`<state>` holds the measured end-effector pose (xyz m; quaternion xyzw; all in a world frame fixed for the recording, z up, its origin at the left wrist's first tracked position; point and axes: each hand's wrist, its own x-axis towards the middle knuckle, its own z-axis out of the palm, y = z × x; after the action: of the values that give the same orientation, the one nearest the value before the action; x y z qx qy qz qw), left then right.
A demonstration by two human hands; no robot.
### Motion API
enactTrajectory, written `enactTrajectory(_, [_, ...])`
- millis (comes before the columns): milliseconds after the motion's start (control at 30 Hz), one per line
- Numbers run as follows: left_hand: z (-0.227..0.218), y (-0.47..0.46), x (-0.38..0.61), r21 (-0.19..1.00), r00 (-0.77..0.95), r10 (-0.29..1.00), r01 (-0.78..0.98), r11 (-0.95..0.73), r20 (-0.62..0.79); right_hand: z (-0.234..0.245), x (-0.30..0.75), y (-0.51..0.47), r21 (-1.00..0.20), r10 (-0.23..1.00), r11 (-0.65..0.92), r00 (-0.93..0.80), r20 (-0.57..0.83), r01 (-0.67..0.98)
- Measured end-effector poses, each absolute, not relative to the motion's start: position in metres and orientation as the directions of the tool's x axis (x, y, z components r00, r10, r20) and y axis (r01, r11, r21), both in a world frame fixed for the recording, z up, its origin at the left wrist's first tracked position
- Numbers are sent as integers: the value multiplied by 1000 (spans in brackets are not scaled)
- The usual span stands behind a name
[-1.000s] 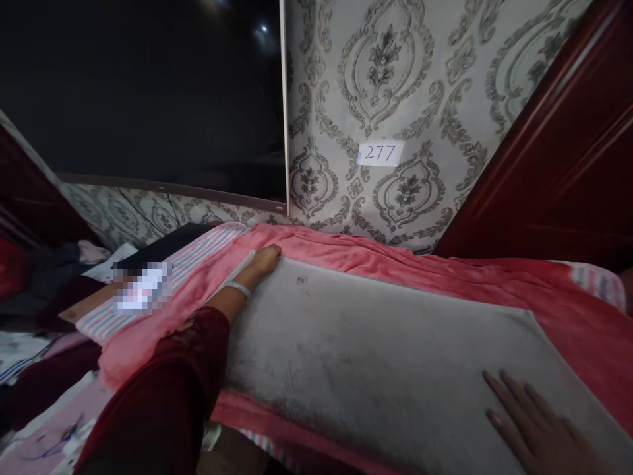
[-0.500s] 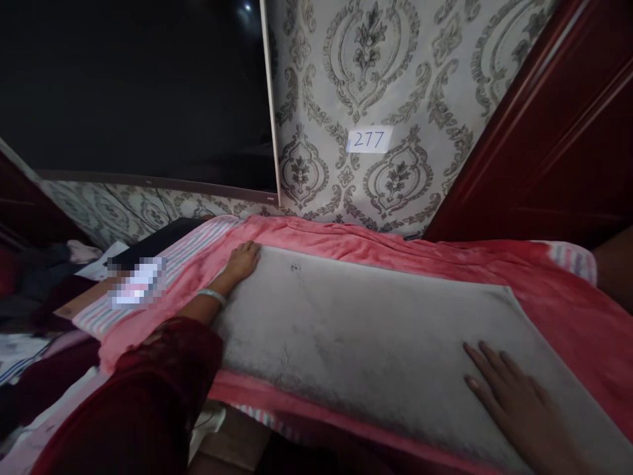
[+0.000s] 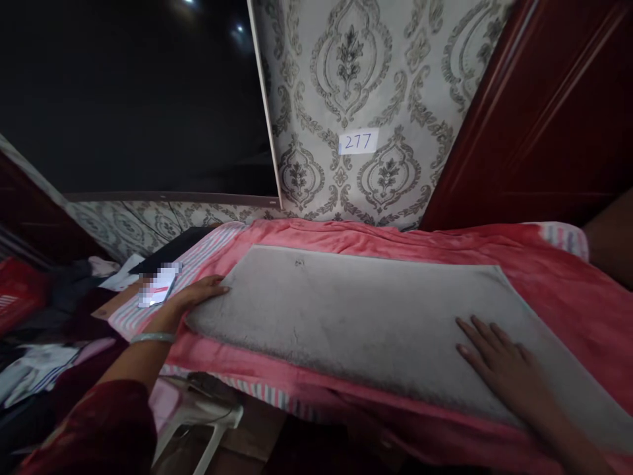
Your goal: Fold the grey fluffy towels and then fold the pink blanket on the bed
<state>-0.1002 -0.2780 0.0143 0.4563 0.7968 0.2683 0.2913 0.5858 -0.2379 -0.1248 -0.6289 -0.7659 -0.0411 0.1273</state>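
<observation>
A grey rectangular cloth (image 3: 346, 316) with dark smudges lies spread flat over a pink plush blanket (image 3: 376, 239). My left hand (image 3: 202, 294) rests at the left edge of this cloth, its fingers stretched toward the right and close together, a pale bracelet on the wrist. On the right part of the cloth lies my right hand (image 3: 507, 369), palm down with fingers spread. Neither hand is seen lifting the fabric.
A phone (image 3: 159, 287), partly blurred out, lies left of my left hand. Below stands a white stool (image 3: 212, 415). Clothes (image 3: 39, 369) are piled at the left. Behind are a large television (image 3: 138, 99) and a dark red door (image 3: 554, 119).
My left hand has slid from the far left corner of the grey cloth toward me along its left edge. My right hand stays flat on the cloth. The view has shifted slightly.
</observation>
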Motion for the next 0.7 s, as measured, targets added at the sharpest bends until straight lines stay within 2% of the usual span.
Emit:
enactTrajectory(67, [28, -277, -99, 784, -301, 880, 409, 467, -367, -125, 585, -237, -104, 955, 200, -171, 241, 974])
enactTrajectory(133, [46, -272, -93, 821, -220, 900, 372, 433, -375, -124, 585, -235, -127, 960, 190, -158, 230, 973])
enactTrajectory(267, [90, -257, -44, 833, -127, 981, 519, 189, -144, -115, 581, -226, -251, 965, 163, -101, 243, 954])
enactTrajectory(367, [119, -242, 26, 791, -82, 997, 610, 40, 12, -90, 562, -219, -477, 927, 244, -58, 371, 845])
enactTrajectory(433, [126, -227, 79, 799, 68, 997, 596, -74, 42, -69, 538, -217, -700, 928, 294, -19, 372, 651])
enactTrajectory(500, [118, -209, 135, 818, 251, 968, 553, -155, 14, -51, 510, -216, -908, 972, 226, -24, 233, 353])
enactTrajectory(533, [108, -201, 163, 814, 316, 949, 553, -179, -6, -44, 497, -216, -970, 987, 154, -64, 145, 189])
enactTrajectory(600, [79, -189, 214, 812, 404, 913, 552, -188, -63, -38, 474, -216, -997, 985, -41, -168, -28, -69])
enactTrajectory(700, [30, -186, 269, 815, 471, 863, 564, -134, -184, -43, 457, -215, -945, 937, -261, -288, -198, -199])
